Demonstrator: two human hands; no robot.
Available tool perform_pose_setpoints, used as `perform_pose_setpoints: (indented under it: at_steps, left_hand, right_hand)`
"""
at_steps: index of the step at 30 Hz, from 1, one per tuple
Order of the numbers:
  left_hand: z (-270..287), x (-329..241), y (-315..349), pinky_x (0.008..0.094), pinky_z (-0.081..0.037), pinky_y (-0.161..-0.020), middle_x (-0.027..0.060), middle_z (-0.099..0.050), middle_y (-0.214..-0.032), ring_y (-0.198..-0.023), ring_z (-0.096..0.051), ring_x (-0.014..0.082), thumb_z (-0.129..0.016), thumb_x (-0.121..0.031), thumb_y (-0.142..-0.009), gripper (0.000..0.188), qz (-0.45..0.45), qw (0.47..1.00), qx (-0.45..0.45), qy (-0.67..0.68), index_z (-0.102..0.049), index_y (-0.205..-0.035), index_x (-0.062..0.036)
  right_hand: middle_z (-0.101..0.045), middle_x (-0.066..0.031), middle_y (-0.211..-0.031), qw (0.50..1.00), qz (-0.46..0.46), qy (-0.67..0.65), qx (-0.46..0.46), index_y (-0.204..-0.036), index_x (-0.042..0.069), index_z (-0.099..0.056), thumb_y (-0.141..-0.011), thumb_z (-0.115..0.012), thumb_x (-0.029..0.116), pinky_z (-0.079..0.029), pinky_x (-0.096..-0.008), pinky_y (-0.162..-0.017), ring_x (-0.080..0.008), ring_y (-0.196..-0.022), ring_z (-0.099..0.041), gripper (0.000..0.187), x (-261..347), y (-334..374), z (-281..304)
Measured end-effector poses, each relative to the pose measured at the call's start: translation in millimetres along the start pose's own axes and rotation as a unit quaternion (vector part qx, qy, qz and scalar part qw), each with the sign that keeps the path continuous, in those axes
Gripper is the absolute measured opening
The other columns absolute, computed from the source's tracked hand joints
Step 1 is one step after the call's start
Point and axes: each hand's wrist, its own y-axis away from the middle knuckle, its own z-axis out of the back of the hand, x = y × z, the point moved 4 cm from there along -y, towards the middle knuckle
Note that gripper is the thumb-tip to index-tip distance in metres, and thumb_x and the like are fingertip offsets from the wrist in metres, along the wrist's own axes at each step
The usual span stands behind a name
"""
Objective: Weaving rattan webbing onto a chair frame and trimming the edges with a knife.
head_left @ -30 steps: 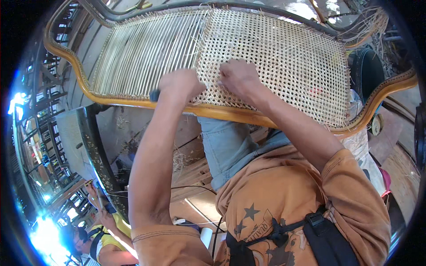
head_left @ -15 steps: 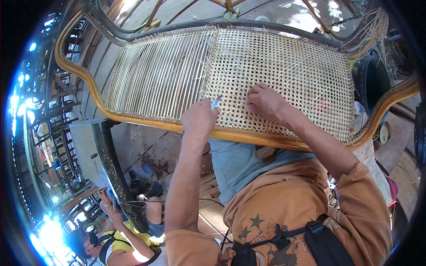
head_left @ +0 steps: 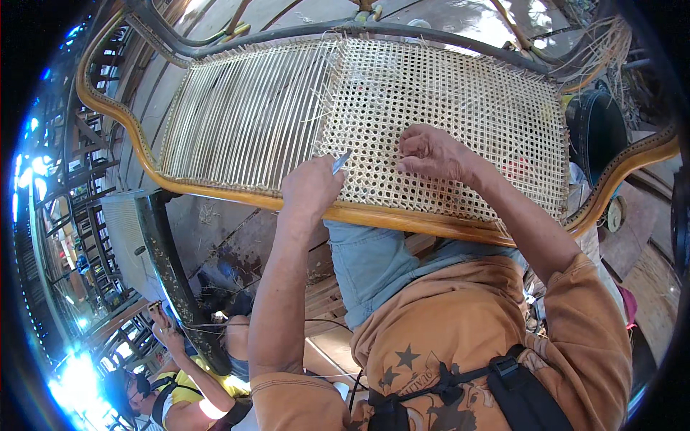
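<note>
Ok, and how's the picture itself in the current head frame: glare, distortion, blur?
Head view: glare blows out the lower-left corner beside the co-worker; sunlit patches whiten the floor at the top; darkness rings the sides; fisheye bend may exaggerate curves in the yellow-brown frame; the left hand, right hand and cane webbing look fairly sharp.

A blown-out white glare burns at lower left, with blue fringing up the left rim and a hot spot on a co-worker's forearm. Bright patches bleach the floor at upper right; softer light leaves the cane panel sharp mid-frame. Fisheye distortion curves edges toward black corners.
</note>
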Motion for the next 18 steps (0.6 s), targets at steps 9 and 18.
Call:
perform_pose_setpoints:
  at_steps: [9, 18]
  left_hand:
    - [-3, -1, -4, 0.047, -0.05, -0.071, 0.0178, -0.065, -0.08, -0.078, -0.064, 0.0354, -0.05, -0.029, -0.081, 0.028, -0.02, 1.0, -0.001, 0.0, -0.066, -0.082, -0.0068]
    - [-6, -1, -1, 0.0467, -0.051, -0.068, 0.0168, -0.066, -0.077, -0.074, -0.064, 0.0354, -0.051, -0.027, -0.08, 0.025, -0.021, 1.0, -0.009, 0.004, -0.066, -0.081, -0.0071]
  right_hand:
    - [-0.054, -0.005, -0.08, 0.992, 0.057, -0.111, 0.012, -0.074, 0.002, -0.06, -0.081, -0.065, 0.023, -0.044, -0.0296, -0.066, -0.0133, -0.071, -0.05, 0.023, -20, -15, 20]
    - [-0.058, -0.0042, -0.08, 0.995, -0.08, -0.038, 0.035, -0.075, 0.002, -0.064, -0.081, -0.066, 0.023, -0.044, -0.0297, -0.063, -0.0114, -0.074, -0.053, 0.022, -25, -26, 18]
